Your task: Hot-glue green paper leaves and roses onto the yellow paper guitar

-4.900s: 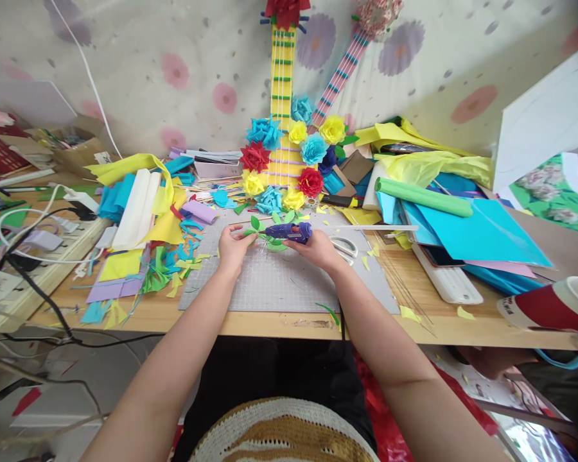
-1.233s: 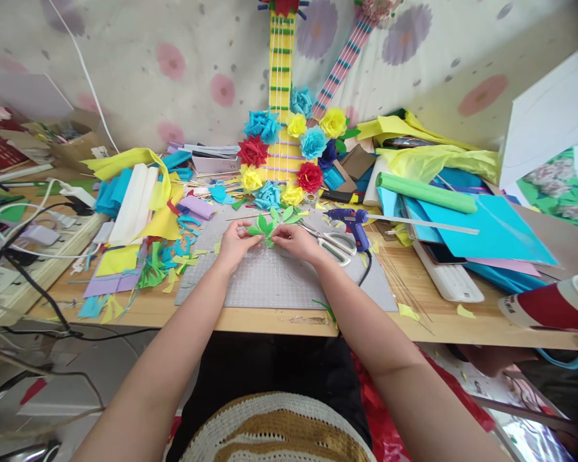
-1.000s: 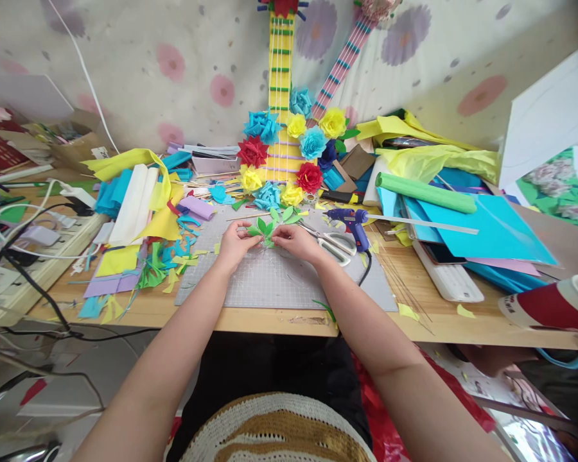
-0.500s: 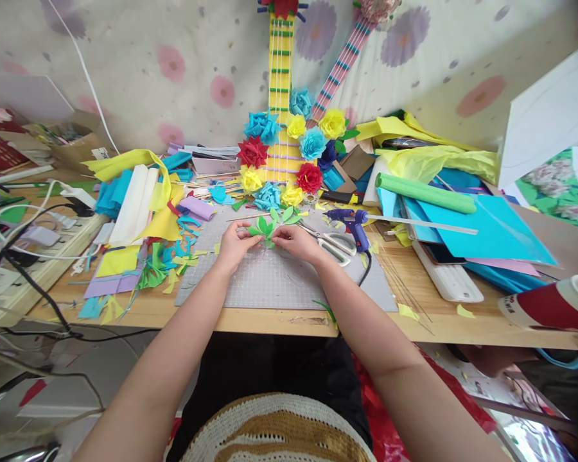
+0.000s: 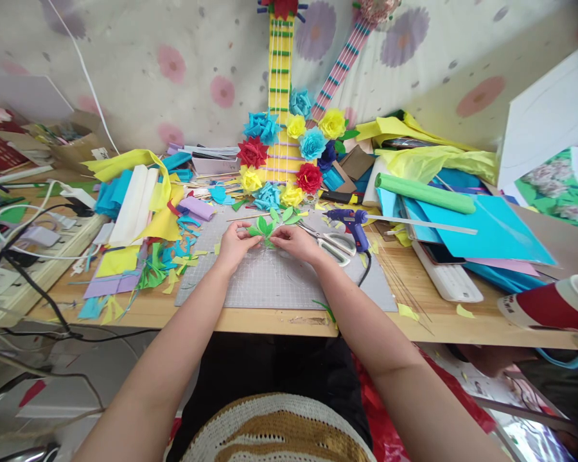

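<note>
Over the grey cutting mat (image 5: pixel 270 282), a sprig of green paper leaves (image 5: pixel 262 227) is pinched between my two hands. My left hand (image 5: pixel 236 245) is closed on its left side, thumb and fingers together. From the right, my right hand (image 5: pixel 296 242) pinches it near its lower stem, which the fingertips partly hide. More green leaves (image 5: pixel 288 216) lie just behind. Scissors (image 5: pixel 334 245) with pale handles rest beside my right hand, and a blue glue gun (image 5: pixel 354 224) lies farther right with its black cord trailing.
Behind the mat stands a yellow paper guitar (image 5: pixel 280 70) ringed with paper roses (image 5: pixel 309 178). Paper scraps (image 5: pixel 166 256) and a power strip (image 5: pixel 38 263) crowd the left. Blue sheets (image 5: pixel 498 228), a green roll (image 5: pixel 424 194) and a tilted red-and-white cup (image 5: pixel 553 303) are on the right.
Hardly anything differs. My right fingertips have shifted very slightly at the leaves, while my left hand keeps its place.
</note>
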